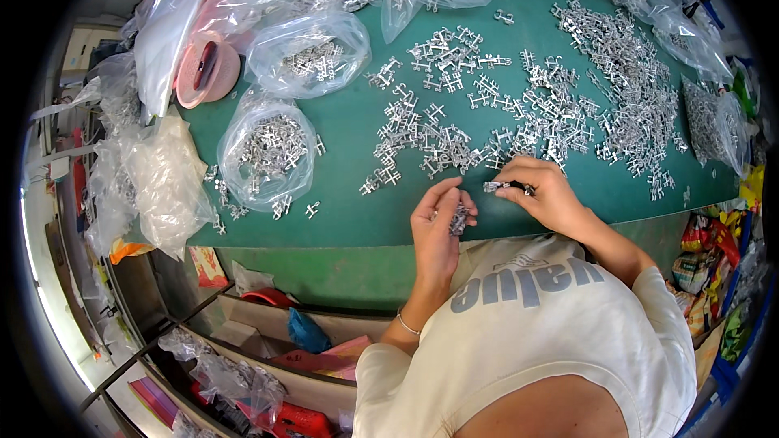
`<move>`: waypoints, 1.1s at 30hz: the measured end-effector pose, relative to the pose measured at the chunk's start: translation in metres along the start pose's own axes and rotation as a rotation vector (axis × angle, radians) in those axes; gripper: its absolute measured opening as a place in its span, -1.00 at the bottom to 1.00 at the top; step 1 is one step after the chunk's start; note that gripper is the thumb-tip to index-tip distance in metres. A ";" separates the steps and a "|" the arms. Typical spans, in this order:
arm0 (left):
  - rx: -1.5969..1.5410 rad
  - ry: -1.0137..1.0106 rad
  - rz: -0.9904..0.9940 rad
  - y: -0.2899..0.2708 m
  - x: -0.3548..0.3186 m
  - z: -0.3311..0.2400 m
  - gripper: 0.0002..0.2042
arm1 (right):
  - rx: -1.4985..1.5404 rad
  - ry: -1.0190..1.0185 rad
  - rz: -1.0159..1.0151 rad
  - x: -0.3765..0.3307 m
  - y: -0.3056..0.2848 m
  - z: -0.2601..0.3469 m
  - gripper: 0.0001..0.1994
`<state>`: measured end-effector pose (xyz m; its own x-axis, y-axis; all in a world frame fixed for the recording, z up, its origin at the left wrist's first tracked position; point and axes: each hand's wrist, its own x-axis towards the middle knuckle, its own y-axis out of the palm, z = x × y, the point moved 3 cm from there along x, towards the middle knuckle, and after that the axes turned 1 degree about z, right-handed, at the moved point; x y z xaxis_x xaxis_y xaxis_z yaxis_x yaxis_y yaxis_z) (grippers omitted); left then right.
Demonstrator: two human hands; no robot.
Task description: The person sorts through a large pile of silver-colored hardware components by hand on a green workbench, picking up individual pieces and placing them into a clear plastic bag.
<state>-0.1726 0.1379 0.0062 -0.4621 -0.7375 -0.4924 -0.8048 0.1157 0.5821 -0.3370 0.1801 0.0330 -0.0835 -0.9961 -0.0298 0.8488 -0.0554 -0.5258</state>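
Several small silver metal pieces (459, 219) are gathered in my left hand (434, 231), its fingers curled round them near the table's front edge. My right hand (548, 195), just to the right, pinches a small silver metal piece (492, 186) with something slim and black (518, 186) beside it; I cannot make out what the black part is. A gap separates the two hands. Beyond them, loose branched metal pieces (426, 134) lie scattered on the green tabletop (341, 170), and a larger heap (629, 89) spreads to the right.
Clear plastic bags of metal pieces (304, 45) stand open at the left, one bag (268, 150) nearer. A pink round tub (208, 81) holds a dark red tool. More filled bags (714, 122) line the right edge. Below the table's left front are open drawers (324, 373) with bags inside.
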 end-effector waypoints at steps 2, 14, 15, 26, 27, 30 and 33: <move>0.141 0.013 0.034 0.005 -0.002 0.000 -0.81 | 0.194 0.171 0.086 0.000 -0.002 0.004 -0.87; 0.257 0.096 -0.022 0.011 -0.002 0.007 -0.88 | 0.449 0.234 0.080 -0.008 0.002 0.006 -0.85; 0.252 0.111 -0.034 0.017 -0.004 0.005 -0.89 | 0.377 0.211 0.047 -0.008 0.001 0.008 -0.86; 0.342 0.054 0.080 0.010 -0.004 0.011 -0.89 | 0.125 -0.017 -0.181 -0.007 0.001 0.016 -0.92; 0.266 0.013 0.116 0.008 -0.003 0.012 -0.90 | 0.115 -0.021 -0.172 -0.006 0.001 0.018 -0.92; 0.092 -0.119 0.229 0.007 0.001 0.011 -0.90 | 0.072 -0.075 -0.198 -0.006 0.000 0.023 -0.93; -0.103 -0.255 0.320 0.005 0.003 0.013 -0.88 | 0.056 -0.126 -0.243 -0.007 0.002 0.025 -0.94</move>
<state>-0.1830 0.1452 -0.0011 -0.7705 -0.4852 -0.4135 -0.5706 0.2356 0.7867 -0.3215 0.1855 0.0532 -0.2253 -0.9536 0.1996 0.8396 -0.2940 -0.4568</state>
